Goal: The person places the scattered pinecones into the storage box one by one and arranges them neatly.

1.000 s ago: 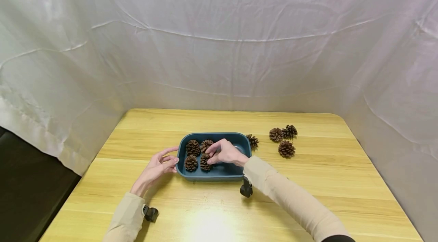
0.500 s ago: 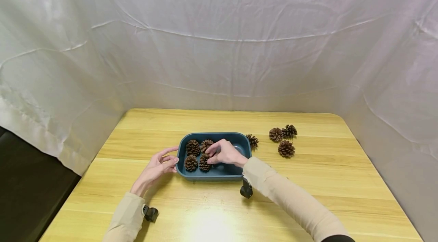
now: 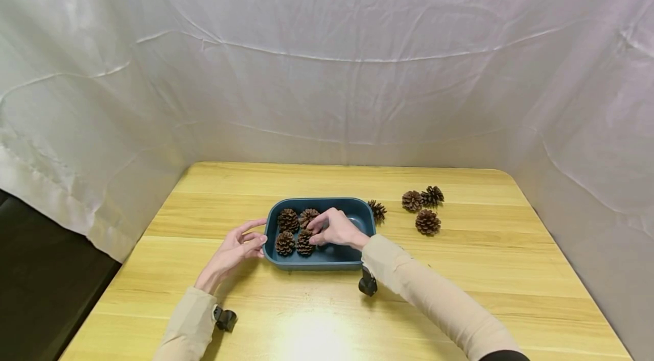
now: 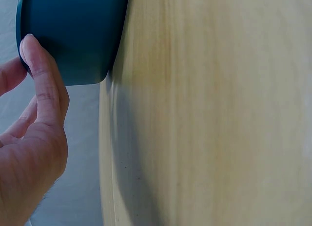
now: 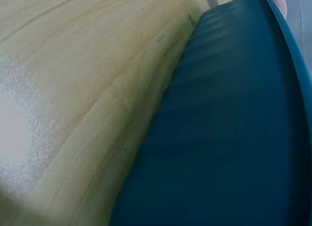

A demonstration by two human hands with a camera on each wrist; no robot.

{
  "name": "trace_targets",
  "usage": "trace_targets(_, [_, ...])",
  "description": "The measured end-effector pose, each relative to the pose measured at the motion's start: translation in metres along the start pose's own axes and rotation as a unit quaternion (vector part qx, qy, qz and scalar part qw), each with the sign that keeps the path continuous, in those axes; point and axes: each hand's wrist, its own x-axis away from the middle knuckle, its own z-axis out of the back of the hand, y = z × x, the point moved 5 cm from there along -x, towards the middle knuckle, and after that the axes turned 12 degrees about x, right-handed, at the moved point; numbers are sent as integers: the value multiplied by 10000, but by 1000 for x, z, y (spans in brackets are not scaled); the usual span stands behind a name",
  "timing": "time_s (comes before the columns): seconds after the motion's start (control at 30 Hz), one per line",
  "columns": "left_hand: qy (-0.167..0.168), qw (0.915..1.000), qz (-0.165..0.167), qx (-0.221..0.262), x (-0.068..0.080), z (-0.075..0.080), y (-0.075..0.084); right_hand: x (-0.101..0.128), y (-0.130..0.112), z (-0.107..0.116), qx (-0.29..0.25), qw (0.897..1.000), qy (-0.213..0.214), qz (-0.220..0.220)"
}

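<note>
Inside the rounded rectangular dark-blue tray (image 3: 314, 265), toward eight o'clock from its centre, one brown scaly pine cone (image 3: 304, 243) is pinched by the bare right hand (image 3: 335, 227), while the tray is touched at nine o'clock by the bare left hand (image 3: 232, 250), whose fingers are spread.

This looks like a screened-off recording booth; what sort of building holds it cannot be told. A pale, creased sheet (image 3: 327, 94) hangs from 9 o'clock through 12 to 3, close around a wood-grain counter (image 3: 485, 270). Small black cameras (image 3: 225, 319) sit at both wrists (image 3: 204, 286), at 7 and between 5 and 6 o'clock.
</note>
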Motion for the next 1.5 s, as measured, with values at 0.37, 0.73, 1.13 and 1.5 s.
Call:
trace_targets(0.37, [-19, 10000, -15, 8, 0, 1, -1, 0, 0, 0, -49, 10000, 17, 81])
trace_targets(0.73, [-51, 10000, -53, 57, 0, 0, 0, 0, 0, 0, -104, 9999, 29, 77])
trace_targets(1.13, [-65, 9999, -63, 60, 0, 0, -1, -1, 1, 0, -88, 9999, 39, 96])
trace_targets(1.5, [-45, 10000, -55, 50, 0, 0, -1, -1, 1, 0, -184, 9998, 17, 63])
